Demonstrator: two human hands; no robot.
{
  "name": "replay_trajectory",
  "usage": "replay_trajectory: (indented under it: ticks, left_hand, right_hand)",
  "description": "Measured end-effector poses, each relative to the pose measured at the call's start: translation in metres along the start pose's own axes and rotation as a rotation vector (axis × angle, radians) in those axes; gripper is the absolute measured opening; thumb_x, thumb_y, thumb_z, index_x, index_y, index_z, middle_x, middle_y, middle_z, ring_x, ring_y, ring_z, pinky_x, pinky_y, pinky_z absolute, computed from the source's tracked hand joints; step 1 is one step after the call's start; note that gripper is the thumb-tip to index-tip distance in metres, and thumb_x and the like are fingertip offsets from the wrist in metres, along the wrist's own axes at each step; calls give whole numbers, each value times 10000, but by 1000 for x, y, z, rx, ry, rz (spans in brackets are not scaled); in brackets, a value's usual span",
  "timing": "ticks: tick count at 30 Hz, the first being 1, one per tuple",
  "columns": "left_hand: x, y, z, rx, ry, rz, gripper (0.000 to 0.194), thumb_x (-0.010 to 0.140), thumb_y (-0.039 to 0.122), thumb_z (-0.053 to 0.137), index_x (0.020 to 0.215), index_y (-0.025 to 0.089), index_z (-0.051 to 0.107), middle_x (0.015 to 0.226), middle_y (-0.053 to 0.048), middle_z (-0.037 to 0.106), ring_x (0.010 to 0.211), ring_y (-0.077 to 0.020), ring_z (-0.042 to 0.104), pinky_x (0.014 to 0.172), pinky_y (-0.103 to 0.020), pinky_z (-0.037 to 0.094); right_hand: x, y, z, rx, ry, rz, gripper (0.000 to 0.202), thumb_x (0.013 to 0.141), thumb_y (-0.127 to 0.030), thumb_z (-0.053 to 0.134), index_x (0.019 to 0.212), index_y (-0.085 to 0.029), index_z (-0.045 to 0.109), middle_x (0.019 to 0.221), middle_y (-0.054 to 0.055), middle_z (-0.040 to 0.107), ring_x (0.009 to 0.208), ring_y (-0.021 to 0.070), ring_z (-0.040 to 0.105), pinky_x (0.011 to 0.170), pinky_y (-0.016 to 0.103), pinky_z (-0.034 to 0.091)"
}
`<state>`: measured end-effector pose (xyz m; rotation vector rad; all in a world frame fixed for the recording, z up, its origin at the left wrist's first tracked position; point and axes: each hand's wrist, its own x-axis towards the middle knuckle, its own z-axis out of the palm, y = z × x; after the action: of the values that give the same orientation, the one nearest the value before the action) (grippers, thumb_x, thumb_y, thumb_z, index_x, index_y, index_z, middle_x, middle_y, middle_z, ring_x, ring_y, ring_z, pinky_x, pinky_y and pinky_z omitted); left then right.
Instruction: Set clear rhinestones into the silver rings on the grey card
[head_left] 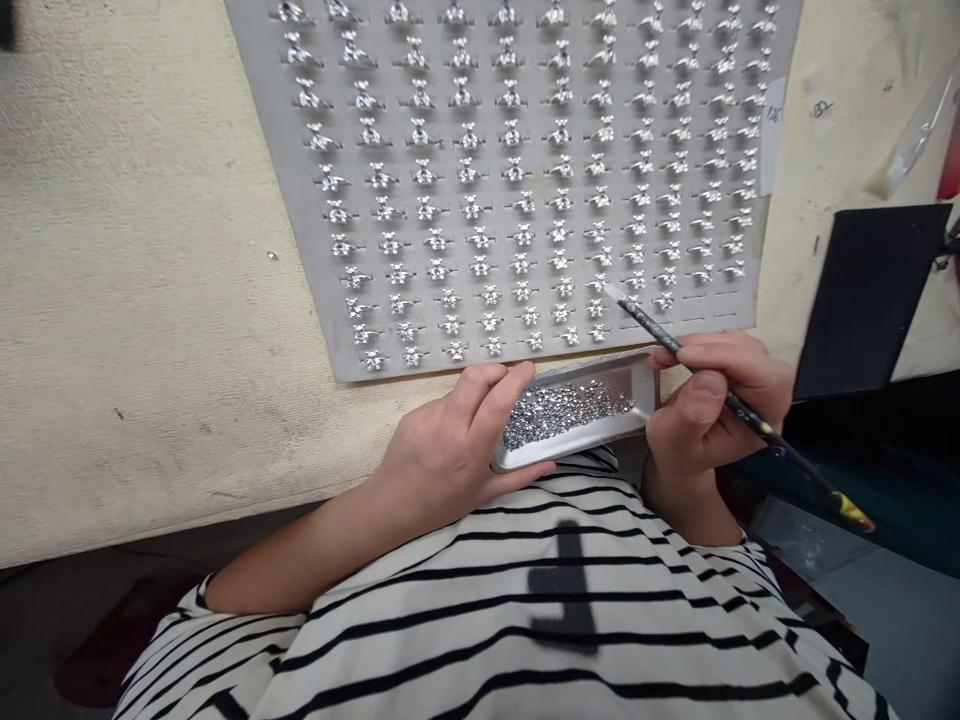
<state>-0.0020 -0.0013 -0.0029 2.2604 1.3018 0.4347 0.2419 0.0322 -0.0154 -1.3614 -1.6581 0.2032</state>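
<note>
At the near edge of the table, the left hand [450,440] grips a small metal tray [637,375] of loose clear stones [566,408]. The right hand [712,405] pinches a dark pick-up stick [739,408] like a pen, tip touching the grey foam board [300,180] among its lower-right rows of silver ring settings [517,180].

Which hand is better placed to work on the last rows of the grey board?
Right. The right hand holds the pick-up stick, its tip at the grey board; the left hand holds the stone tray.
</note>
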Motion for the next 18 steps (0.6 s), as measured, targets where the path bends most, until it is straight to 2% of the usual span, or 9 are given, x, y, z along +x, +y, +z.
replay_trajectory:
  ticks: [13,18]
  left_hand:
    - [0,0,0,-2,0,-4,818,840,608,730,1433,146,407,1221,-155,640,897,-212,692,579,-278,524]
    - [0,1,0,0,0,-2,827,832,608,737,1429,135,416,1222,-150,637,883,-203,690,581,-275,531]
  right_hand:
    - [1,-1,3,25,9,6,155,940,-325,504,981,-291,649,740,-38,596,655,138,612,716,381,462]
    - [2,-3,5,53,78,20,157,923,-330,512,948,-276,657,703,-35,587,641,148,611,694,387,439]
